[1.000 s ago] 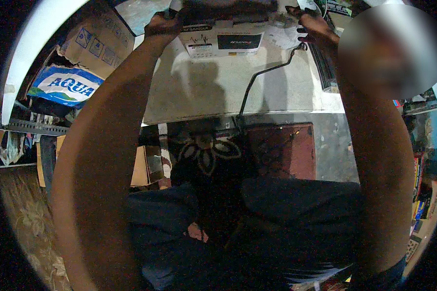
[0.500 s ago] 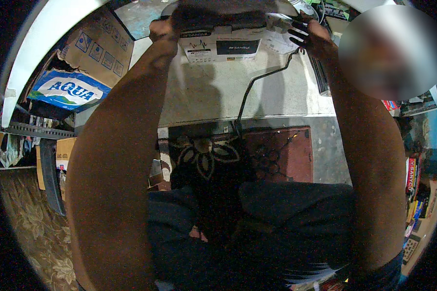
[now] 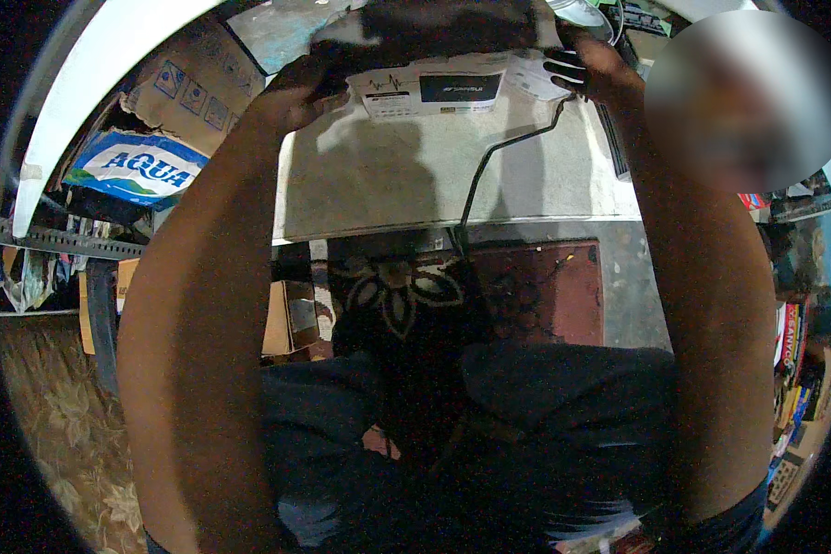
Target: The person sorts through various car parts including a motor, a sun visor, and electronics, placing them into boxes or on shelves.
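Note:
A dark, bulky object (image 3: pixel 434 26) spans the top centre of the worktop, on or just behind a white printed box (image 3: pixel 388 92). My left hand (image 3: pixel 300 97) is at their left end, its fingers lost in shadow against the dark object. My right hand (image 3: pixel 593 66) is at the right end, fingers spread beside pale, crumpled paper or plastic (image 3: pixel 531 74); whether they touch it is unclear. A black cable (image 3: pixel 492 148) runs from near my right hand across the white worktop (image 3: pixel 360 185) and down over its front edge.
Cardboard cartons (image 3: pixel 185 92) fill the upper left above a slotted metal shelf rail (image 3: pixel 65 240). An opened carton (image 3: pixel 286 319) and a patterned mat (image 3: pixel 397 286) lie below the worktop. Stacked packages (image 3: pixel 794 388) line the right side. A blurred patch hides the upper right.
Both my hands are a little lower in the picture than a second ago. My left hand has turned darker in shadow; my right fingers are stretched out at the box's end.

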A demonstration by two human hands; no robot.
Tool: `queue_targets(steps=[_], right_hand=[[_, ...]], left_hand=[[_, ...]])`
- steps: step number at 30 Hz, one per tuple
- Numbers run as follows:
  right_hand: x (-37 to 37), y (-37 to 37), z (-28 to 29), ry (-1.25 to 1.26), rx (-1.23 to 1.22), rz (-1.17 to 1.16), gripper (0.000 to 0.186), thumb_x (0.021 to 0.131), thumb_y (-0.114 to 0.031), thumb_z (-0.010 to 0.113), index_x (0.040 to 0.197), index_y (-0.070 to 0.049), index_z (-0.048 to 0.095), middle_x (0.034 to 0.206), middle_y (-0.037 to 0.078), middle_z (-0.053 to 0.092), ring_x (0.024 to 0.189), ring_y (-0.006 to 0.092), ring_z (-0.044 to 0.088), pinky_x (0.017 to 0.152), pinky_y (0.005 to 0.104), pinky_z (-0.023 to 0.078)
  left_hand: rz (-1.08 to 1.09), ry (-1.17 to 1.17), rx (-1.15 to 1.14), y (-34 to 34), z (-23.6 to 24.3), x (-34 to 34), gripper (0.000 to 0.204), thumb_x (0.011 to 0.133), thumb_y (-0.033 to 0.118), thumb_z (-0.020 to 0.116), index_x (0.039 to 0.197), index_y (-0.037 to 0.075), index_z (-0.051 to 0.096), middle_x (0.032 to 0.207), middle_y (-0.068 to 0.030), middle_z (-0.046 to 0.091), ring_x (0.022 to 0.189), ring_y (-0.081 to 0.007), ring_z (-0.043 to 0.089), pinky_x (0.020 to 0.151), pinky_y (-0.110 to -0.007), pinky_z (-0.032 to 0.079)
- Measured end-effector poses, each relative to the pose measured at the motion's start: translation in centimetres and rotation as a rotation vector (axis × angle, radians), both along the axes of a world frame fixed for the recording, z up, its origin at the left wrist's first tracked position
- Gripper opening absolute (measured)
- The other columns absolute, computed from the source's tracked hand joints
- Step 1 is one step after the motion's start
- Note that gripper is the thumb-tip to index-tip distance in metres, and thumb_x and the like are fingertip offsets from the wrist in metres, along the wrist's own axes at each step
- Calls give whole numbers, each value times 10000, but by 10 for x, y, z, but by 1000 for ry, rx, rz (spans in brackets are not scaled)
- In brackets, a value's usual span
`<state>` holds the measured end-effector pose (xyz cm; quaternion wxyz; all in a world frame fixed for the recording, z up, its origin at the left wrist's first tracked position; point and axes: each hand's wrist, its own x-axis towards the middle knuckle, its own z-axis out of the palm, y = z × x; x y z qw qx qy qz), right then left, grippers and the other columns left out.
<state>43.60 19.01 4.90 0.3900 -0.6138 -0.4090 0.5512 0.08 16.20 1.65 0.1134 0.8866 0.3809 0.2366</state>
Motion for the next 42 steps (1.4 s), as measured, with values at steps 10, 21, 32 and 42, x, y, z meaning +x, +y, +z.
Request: queue_targets(steps=[10,21,32,42], right_hand=[[14,15,-43,-135,87,394,508,1018,-458,553,1409,-135,529,1326,74,614,1197,240,599,988,426,520],[57,5,-25,-365,333,1001,453,1024,-319,578,1418,-100,532,1313,137,616,1143,250,647,962,393,593],[7,-105,67,-768,-10,609,1094,725,-611,831,1433,91,380,1398,279,510,1222,359,573,947,423,560],[40,-231,125,-487,546,419,927,755,-229,905,1435,42,338,1326,210,572,1255,275,565,1089,419,446]], left_hand=[[408,-585,-1032,-6,-10,-33,531,925,372,704,1361,109,553,1307,-135,624,1105,-317,640,942,-472,548],[496,-223,-809,-36,44,34,743,848,522,767,1383,51,556,1349,-176,605,1114,-315,637,850,-399,587],[224,102,-980,-79,43,-33,401,942,302,699,1126,-53,663,949,-154,727,798,-241,714,656,-364,603],[261,-156,-715,-237,123,14,460,879,321,801,1231,46,690,1054,-101,736,950,-192,668,787,-323,543]])
